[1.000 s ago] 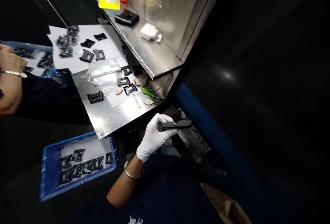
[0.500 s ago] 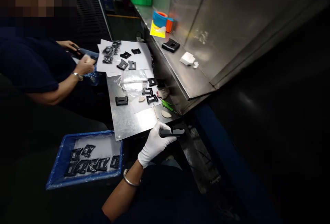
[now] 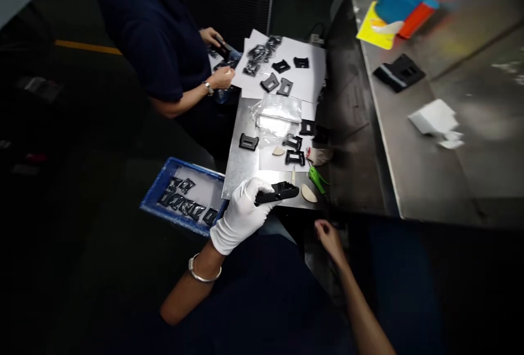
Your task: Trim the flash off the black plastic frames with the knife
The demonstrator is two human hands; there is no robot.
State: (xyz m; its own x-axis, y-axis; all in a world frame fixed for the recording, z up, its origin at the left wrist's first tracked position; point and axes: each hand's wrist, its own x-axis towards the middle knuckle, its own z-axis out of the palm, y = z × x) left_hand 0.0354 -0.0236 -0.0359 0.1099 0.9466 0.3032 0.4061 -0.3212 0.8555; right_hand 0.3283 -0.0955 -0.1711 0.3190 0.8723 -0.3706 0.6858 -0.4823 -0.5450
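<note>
My left hand (image 3: 241, 213), in a white glove, grips a black plastic part (image 3: 278, 193) by one end, just above the near edge of the metal table. Bare and lower to the right, my right hand (image 3: 329, 239) has its fingers curled together. Whatever they hold, if anything, is lost against the dark background. Close by on the table lie a green-handled tool (image 3: 316, 179) and a pale wedge-shaped pad (image 3: 308, 193). Black frame-like parts (image 3: 295, 157) rest on white paper just beyond, beside a bunched cloth glove (image 3: 320, 156).
A blue crate (image 3: 151, 210) with several bagged black parts stands left of the table (image 3: 236, 167). Across the table a co-worker's hands (image 3: 221, 78) handle a dark item. The raised metal shelf (image 3: 393, 169) on the right holds tape rolls (image 3: 399, 0) and a white block (image 3: 436, 118).
The view has swung, so the table appears farther right. My right hand has come into sight at the lower right. My left hand still holds the black part, now tilted differently.
</note>
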